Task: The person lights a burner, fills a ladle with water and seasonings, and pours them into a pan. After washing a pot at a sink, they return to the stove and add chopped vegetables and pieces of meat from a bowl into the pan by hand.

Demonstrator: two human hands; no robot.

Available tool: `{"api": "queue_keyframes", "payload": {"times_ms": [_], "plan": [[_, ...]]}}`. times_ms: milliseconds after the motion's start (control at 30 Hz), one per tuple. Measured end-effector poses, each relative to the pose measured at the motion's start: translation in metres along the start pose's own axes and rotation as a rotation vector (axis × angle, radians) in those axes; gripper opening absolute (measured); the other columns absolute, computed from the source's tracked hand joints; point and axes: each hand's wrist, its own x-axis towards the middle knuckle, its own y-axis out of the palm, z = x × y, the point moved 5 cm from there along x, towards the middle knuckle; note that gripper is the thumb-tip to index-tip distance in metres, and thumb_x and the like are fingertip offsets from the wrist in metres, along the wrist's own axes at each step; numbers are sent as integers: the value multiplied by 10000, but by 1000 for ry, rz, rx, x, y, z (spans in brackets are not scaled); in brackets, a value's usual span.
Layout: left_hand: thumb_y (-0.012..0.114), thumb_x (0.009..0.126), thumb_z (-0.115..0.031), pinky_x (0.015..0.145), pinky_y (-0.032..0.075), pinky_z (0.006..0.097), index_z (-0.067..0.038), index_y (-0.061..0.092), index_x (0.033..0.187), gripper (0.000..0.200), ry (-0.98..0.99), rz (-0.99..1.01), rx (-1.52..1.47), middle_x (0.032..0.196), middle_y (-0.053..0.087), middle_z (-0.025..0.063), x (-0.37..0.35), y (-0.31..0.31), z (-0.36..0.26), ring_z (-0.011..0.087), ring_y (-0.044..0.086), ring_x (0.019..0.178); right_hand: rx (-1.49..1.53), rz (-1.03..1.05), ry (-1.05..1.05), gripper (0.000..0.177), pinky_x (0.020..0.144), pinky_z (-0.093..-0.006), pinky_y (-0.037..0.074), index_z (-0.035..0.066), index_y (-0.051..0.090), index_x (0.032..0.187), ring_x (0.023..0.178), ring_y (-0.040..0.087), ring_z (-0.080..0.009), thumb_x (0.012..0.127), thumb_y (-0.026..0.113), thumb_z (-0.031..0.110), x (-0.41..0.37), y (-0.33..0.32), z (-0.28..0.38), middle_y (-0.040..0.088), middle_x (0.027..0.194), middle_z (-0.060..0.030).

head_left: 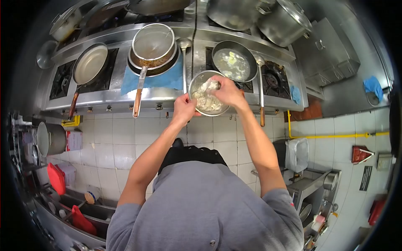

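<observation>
My left hand (184,109) grips the left rim of a round metal bowl (209,113) at the front edge of the stove. Inside the bowl lie pale, wet, batter-like pieces of food (205,100). My right hand (228,92) reaches over the bowl's right side, fingers closed on some of this pale food; its exact kind is not clear. Just behind the bowl, a dark frying pan (251,62) stands on a burner, with clear liquid and several whitish pieces (231,62) in it.
A wire strainer (153,42) rests over a pan on a blue cloth (171,79). Ladles (184,43) (260,62) lie either side of the frying pan. Another pan (91,63) stands left, its handle past the stove edge. Large pots (284,23) stand behind.
</observation>
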Motion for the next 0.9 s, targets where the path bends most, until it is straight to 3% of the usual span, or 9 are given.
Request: {"api": "queue_keyframes", "payload": {"times_ms": [67,167,300,333,433,500,767,800,900], "plan": [[551,854,-41,522,606,284,61,591,847,109,20,-40,-23,748,572,58,2,-11,-5,148,637,627,-193,-5,-60,274,741,-329,514,20,667,995,797,674,-230,728,718,55,7,-9,31,694,850,-138],[561,862,-43,521,609,285,54,574,810,111,36,-74,-58,733,539,42,6,-23,-11,139,622,618,-389,-24,-218,214,704,-294,501,17,657,997,745,623,-151,790,692,59,23,-11,54,672,841,-72],[558,863,-31,509,610,286,40,546,786,106,50,-103,-50,723,507,27,11,-32,-18,126,598,601,-275,30,-159,197,685,-326,509,0,658,970,733,620,-161,794,713,71,40,-10,57,668,838,-86],[558,863,-29,506,610,286,39,541,781,108,54,-117,-66,723,506,28,14,-34,-17,125,599,600,-419,18,-231,262,729,-331,516,24,665,1018,781,629,-180,787,749,115,42,-10,56,674,868,-105],[561,862,-28,500,609,287,35,530,768,117,69,-148,-98,718,507,31,23,-35,-16,124,601,599,-399,102,-77,466,765,-368,516,27,636,1127,853,679,-295,716,793,182,51,2,6,695,906,-165],[566,860,-31,499,609,288,32,525,761,124,84,-160,-114,711,509,33,28,-31,-20,126,604,598,-425,73,-328,608,883,-407,495,33,573,1244,993,648,-338,707,795,213,47,22,-13,658,1057,-213],[572,859,-42,498,601,285,25,525,742,143,102,-256,-78,682,511,30,50,-10,-21,131,611,577,-147,169,-250,327,816,-442,492,-3,617,1049,976,613,-434,730,686,21,68,-2,36,656,1013,-242],[571,860,-43,498,599,282,24,523,735,149,114,-261,-74,677,513,31,54,-7,-21,133,614,577,-241,110,-339,336,803,-455,492,6,607,1051,980,598,-449,724,682,5,67,-17,58,651,983,-242],[568,858,-48,497,586,273,16,514,720,162,126,-294,-47,663,511,27,63,0,-21,137,620,572,-305,112,-496,320,722,-385,489,16,594,1083,766,641,-320,783,702,43,84,-37,58,662,898,-196]]}}
